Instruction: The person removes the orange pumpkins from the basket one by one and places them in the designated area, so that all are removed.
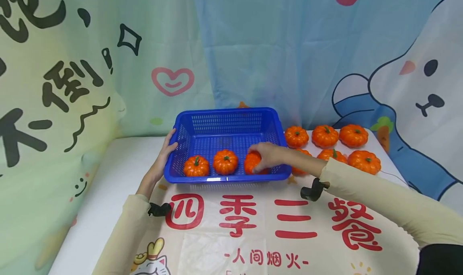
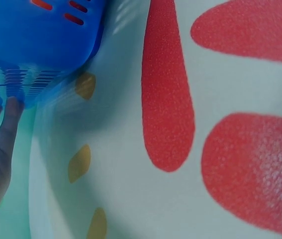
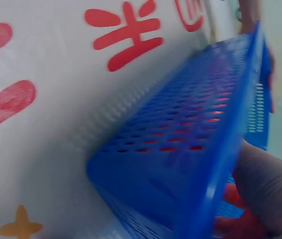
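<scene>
A blue plastic basket (image 1: 226, 179) with slotted walls stands on the table. Along its near side lie small orange pumpkins: one on the left (image 1: 196, 166), one in the middle (image 1: 226, 162), and one on the right (image 1: 252, 161). My right hand (image 1: 269, 156) reaches over the basket's right wall and grips the right pumpkin, partly covering it. In the right wrist view, the near wall hides part of that hand (image 3: 267, 186). Against the basket's left side rests my left hand (image 1: 160, 158), its extended fingers (image 2: 11, 117) touching the outer wall in the left wrist view.
To the right of the basket sit several more pumpkins (image 1: 325, 136) in rows, some partly behind my right forearm. A cream cloth (image 1: 253, 226) with red lettering covers the near table. A printed curtain (image 1: 253, 58) hangs behind.
</scene>
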Available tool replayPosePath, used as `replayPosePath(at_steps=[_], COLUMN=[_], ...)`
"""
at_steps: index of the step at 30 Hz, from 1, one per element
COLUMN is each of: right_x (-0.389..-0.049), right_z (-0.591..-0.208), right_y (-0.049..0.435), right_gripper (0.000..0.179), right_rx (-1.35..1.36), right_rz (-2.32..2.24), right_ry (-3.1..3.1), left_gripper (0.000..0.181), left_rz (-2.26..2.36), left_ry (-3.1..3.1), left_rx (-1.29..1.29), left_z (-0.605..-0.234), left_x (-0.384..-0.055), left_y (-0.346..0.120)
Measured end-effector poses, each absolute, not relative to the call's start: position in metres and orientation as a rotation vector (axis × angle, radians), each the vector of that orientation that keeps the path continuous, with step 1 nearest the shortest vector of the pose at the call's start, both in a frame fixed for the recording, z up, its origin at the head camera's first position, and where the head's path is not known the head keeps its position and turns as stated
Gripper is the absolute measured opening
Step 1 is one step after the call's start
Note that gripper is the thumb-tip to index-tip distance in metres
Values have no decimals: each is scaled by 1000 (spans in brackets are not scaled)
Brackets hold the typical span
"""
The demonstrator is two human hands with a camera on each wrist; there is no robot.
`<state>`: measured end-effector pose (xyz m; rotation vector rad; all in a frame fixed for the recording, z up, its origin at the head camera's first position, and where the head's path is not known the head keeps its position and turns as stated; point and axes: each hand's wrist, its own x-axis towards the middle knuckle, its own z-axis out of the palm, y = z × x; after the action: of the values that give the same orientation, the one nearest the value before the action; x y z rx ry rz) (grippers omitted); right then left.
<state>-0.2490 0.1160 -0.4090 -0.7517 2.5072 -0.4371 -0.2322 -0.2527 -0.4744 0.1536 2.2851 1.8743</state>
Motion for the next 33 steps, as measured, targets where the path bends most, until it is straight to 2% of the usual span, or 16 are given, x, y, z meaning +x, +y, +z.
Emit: replayPosePath(at_steps=[6,15,23,33], right_x=[-239,-178,-138,-110], right_z=[-390,-356,-364,-381], right_y=[137,191,224,234], right_gripper=[66,69,72,75], right_rx=[-657,-421,-283,-128], right_rz=[-741,-1120,-1241,-1349], right_ry=[2636,2648,2692,2652], left_gripper=[60,60,61,61], left_rz=[1869,1872,1887,1890], left_ry=[2277,2285,2267,2261], left_rx=[157,174,157,165], left_z=[-475,-469,-474,-476], left_x=[-233,-239,-234,-232], left_y=[-251,-250,-254,-254])
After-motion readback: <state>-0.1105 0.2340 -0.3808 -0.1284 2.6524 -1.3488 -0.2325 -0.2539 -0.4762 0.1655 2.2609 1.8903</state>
